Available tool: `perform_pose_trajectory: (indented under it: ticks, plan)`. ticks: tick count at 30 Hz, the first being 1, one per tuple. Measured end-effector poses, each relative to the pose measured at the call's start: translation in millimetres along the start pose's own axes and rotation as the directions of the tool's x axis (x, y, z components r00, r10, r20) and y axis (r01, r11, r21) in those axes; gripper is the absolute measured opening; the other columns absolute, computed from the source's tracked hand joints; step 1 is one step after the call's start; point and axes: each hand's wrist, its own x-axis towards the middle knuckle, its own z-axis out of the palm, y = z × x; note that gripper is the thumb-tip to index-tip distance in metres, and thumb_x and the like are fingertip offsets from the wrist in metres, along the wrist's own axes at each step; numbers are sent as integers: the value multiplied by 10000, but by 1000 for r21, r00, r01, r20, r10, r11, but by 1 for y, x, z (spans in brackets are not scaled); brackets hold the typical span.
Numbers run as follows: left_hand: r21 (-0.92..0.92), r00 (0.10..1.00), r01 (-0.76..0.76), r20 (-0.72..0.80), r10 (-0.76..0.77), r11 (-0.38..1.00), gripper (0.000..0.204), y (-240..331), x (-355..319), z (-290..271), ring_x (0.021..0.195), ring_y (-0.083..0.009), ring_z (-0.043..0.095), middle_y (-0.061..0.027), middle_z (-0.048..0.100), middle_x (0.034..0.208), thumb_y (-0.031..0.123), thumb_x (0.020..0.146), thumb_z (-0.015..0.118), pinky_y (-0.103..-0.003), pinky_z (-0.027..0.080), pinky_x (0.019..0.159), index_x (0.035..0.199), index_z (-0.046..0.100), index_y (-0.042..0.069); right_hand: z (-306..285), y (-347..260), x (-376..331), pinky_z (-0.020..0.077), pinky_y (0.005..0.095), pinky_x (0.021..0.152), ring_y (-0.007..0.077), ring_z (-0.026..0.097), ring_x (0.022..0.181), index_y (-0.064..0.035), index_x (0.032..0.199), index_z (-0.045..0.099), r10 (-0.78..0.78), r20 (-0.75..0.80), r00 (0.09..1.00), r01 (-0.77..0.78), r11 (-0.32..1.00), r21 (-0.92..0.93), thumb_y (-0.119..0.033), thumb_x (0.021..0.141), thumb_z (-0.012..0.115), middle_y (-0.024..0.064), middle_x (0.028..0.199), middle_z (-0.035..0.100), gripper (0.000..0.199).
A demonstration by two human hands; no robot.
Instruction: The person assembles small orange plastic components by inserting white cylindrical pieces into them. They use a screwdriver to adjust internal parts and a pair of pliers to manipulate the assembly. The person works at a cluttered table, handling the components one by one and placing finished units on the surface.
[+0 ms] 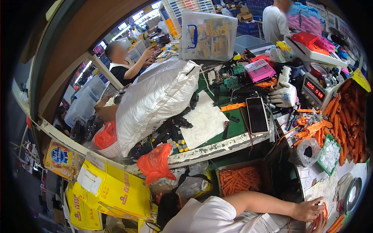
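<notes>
Neither my left hand nor my right hand shows in the head view. Along the lower edge sits a co-worker in a white shirt (211, 213), with a bare arm stretched to the right. That person's hands (309, 211) are around a small orange piece (325, 211), mostly covered by the fingers, over a pale worktop (311, 190). On the green bench lie a dark-screened phone (257, 115), a white sheet (204, 122) and an orange plastic part (233, 106). A white glove (283, 95) rests by the phone; whether anything fills it I cannot tell.
A large white sack (157, 97) leans across the bench. Orange parts heap at the right (351, 124) and fill a cardboard box (239, 180) below. Yellow cartons (112, 186) stand lower left. Two other people (126, 64) (275, 21) are farther back.
</notes>
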Motion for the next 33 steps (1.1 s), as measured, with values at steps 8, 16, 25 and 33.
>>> perform_pose_trajectory:
  ticks: [8,16,25,33]
  plan:
    - [-5,1000,-3,17,3,1000,242,0,0,0,1196,-305,397,-166,544,1049,245,717,589,-611,296,1042,749,624,7,4,7,-3,435,399,945,321,554,1084,-53,1142,617,21,27,999,-20,999,-36,-22,781,561,165,1180,592,367]
    - [-4,1000,0,18,1,1000,248,-1,-1,1,1185,-309,417,-164,545,1060,240,716,594,-613,300,1038,774,628,2,5,10,-2,435,413,940,335,557,1074,-54,1148,618,11,16,1000,-12,1000,23,-77,789,537,169,1177,592,369]
    - [-12,1000,7,16,-7,1000,262,1,-2,-3,1179,-312,431,-162,529,1065,235,710,609,-613,290,1046,805,625,-8,3,5,2,461,423,898,337,573,1054,-20,1101,630,-52,-39,998,55,996,75,-103,807,509,179,1144,606,328]
    - [-61,993,64,98,-58,996,199,6,2,-16,1154,-288,485,-161,524,1088,177,774,559,-584,328,1032,858,602,1,30,31,-28,368,470,963,376,481,1108,-13,1080,621,101,-74,992,-105,993,-60,-98,815,596,154,1093,587,280]
